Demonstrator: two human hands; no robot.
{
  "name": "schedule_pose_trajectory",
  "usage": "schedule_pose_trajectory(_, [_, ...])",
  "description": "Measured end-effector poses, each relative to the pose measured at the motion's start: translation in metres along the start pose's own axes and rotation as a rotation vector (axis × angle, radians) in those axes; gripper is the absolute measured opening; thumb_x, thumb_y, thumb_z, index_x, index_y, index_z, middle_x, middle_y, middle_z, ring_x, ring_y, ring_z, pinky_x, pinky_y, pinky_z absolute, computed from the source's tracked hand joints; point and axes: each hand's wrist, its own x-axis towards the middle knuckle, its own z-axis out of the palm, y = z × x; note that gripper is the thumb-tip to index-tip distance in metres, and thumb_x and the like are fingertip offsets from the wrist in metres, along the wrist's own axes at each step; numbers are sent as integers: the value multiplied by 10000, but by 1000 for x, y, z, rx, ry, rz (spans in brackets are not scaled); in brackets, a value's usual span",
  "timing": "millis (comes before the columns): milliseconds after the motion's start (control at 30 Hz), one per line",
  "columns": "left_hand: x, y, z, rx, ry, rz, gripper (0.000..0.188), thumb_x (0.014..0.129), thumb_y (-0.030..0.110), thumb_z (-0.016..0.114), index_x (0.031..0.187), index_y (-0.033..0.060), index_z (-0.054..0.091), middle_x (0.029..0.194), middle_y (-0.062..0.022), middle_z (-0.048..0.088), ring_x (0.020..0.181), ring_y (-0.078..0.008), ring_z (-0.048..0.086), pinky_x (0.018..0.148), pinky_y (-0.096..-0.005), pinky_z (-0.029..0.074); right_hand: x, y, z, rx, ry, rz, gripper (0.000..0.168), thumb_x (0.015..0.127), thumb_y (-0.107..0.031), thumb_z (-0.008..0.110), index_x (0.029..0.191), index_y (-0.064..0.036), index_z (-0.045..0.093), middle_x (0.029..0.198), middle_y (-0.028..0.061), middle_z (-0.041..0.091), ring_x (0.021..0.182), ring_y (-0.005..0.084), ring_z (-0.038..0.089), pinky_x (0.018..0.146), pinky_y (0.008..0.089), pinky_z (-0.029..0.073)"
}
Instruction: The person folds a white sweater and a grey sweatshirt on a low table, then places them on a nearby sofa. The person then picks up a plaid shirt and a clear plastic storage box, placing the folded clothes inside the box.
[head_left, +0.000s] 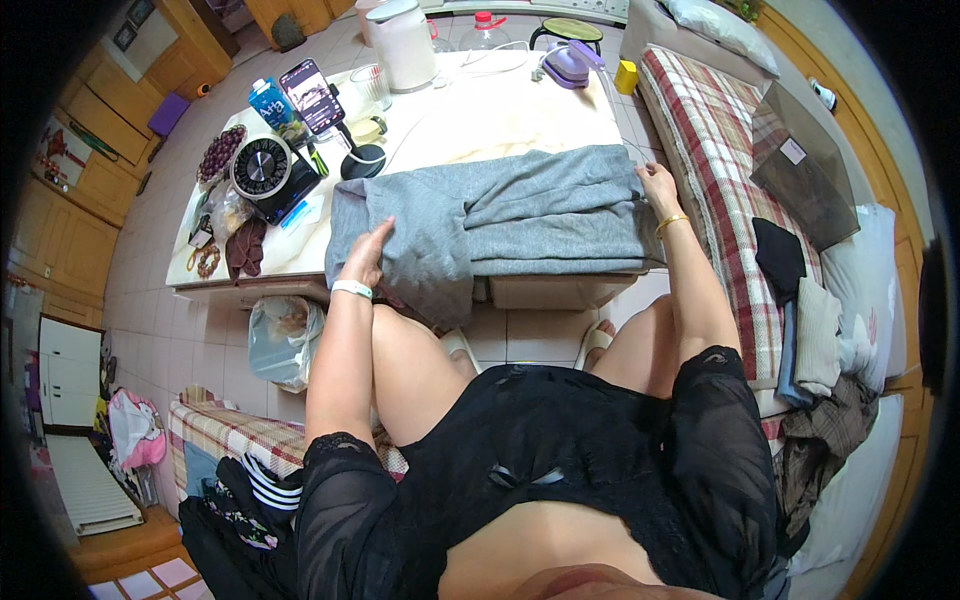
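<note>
A grey knit garment (540, 217) lies spread in long folds along the near side of the marble-look table (480, 112). One part of it hangs over the front edge between my knees. My left hand (365, 253), with a white band at the wrist, rests on the cloth near its left end, fingers stretched out. At the opposite end, my right hand (658, 186) pinches the garment's far corner between thumb and fingers. A gold bangle circles that wrist.
A phone on a stand (313, 97), a drink carton (274, 105), a small round-fronted fan (262, 169) and grapes (222, 154) crowd the table's left. Behind are a white kettle (403, 49) and purple garment steamer (568, 66). A lined bin (281, 341) stands below; the plaid sofa (712, 187) runs rightward.
</note>
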Motion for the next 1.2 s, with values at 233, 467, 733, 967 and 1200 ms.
schedule_pose_trajectory(233, [-4, 3, 5, -322, -88, 74, 544, 1033, 284, 621, 1390, -108, 499, 1352, -212, 623, 1226, -346, 614, 1028, -504, 506, 24, 7, 0, 133, -116, -170, 314, 868, -299, 788, 976, -8, 740, 791, 85, 712, 686, 175, 630, 668, 360, 491])
schedule_pose_trajectory(467, [16, 4, -4, -538, 1, 134, 458, 1083, 290, 520, 1405, -35, 519, 1374, -184, 626, 1240, -327, 626, 1082, -506, 498, 39, 3, -44, 888, -79, 49, 208, 962, -186, 712, 1089, -21, 717, 962, 15, 728, 852, 106, 640, 815, 259, 484])
schedule_pose_trajectory(733, [14, 4, -11, -355, 75, 57, 483, 1067, 303, 545, 1413, -34, 522, 1390, -175, 620, 1259, -323, 612, 1079, -515, 486, -19, 9, -104, 780, -596, 8, 115, 954, -185, 626, 965, -91, 690, 951, -30, 666, 924, 104, 598, 922, 294, 446])
schedule_pose_trajectory(967, [9, 7, -8, -309, 74, 73, 571, 1030, 422, 572, 1405, -6, 545, 1389, -150, 626, 1252, -302, 617, 1072, -480, 488, -18, 28, -85, 619, -544, 359, 581, 968, -636, 567, 1004, -81, 734, 743, -42, 606, 684, 114, 542, 751, 295, 437])
schedule_pose_trajectory(1200, [56, 40, -24, -99, 121, 155, 555, 990, 482, 627, 1329, 43, 630, 1268, -105, 694, 1138, -247, 655, 1014, -406, 499, 35, 29, -41, 464, -497, 456, 760, 898, -723, 603, 1052, 4, 762, 715, 3, 627, 524, 131, 509, 511, 326, 401])
